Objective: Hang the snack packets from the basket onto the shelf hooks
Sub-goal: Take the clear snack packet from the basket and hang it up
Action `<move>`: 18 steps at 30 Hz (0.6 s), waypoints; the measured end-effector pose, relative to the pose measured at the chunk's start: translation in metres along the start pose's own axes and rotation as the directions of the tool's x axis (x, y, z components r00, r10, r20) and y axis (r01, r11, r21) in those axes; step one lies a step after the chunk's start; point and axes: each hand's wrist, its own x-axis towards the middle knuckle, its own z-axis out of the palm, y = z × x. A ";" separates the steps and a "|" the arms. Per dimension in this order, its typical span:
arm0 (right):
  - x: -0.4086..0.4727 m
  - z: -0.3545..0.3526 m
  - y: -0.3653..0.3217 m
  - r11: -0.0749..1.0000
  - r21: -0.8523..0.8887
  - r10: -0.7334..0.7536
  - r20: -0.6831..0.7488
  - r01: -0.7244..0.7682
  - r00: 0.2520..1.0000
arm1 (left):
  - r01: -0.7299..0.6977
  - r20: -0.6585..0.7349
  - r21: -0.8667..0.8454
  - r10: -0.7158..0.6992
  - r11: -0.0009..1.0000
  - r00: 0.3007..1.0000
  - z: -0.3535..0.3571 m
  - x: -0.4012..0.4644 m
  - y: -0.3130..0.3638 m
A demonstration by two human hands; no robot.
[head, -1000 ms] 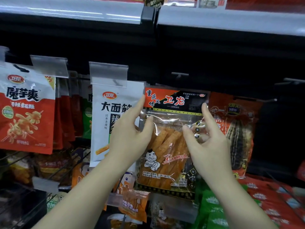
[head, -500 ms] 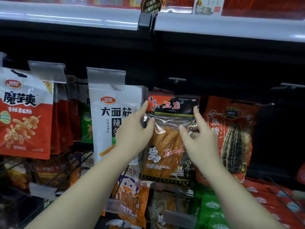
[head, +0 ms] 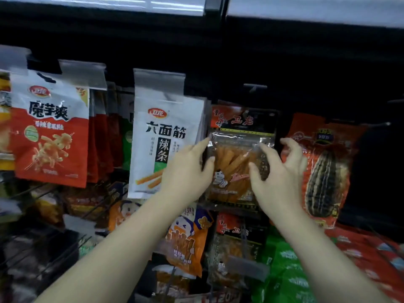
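The snack packet (head: 237, 136), with a black and red top and a clear window over orange sticks, hangs upright between a white packet (head: 166, 132) and a red sunflower seed packet (head: 323, 162). My left hand (head: 188, 171) pinches its left edge between thumb and index finger. My right hand (head: 279, 173) lies against the right part of the window with thumb and index tip touching the front; its other fingers are spread and lifted off. A shelf hook's tip (head: 254, 86) shows just above the packet. Whether the packet hangs on it is hidden. No basket is in view.
More hanging packets fill the row to the left, among them a red and white one (head: 52, 132). Lower hooks carry orange (head: 188, 239), green (head: 284, 272) and red packets (head: 367, 254). A bright shelf edge (head: 306, 9) runs overhead, with dark backing behind.
The packet went back toward the shelf, level with the hanging row. My right hand's fingers came off its right edge and spread. My view shifted, so the shelf sits further right.
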 end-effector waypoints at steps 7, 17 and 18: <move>-0.082 0.016 -0.060 0.878 0.019 -0.477 0.134 0.479 0.869 | 0.120 0.004 0.478 -0.138 0.870 0.990 -0.055 -0.114 -0.050; -0.247 0.132 -0.165 0.704 0.293 -0.682 0.533 0.647 0.500 | 0.191 0.245 0.763 -0.550 0.618 0.798 -0.106 -0.302 -0.210; -0.267 0.146 -0.171 0.704 0.321 -0.675 0.579 0.633 0.457 | 0.196 0.271 0.769 -0.589 0.608 0.761 -0.105 -0.321 -0.225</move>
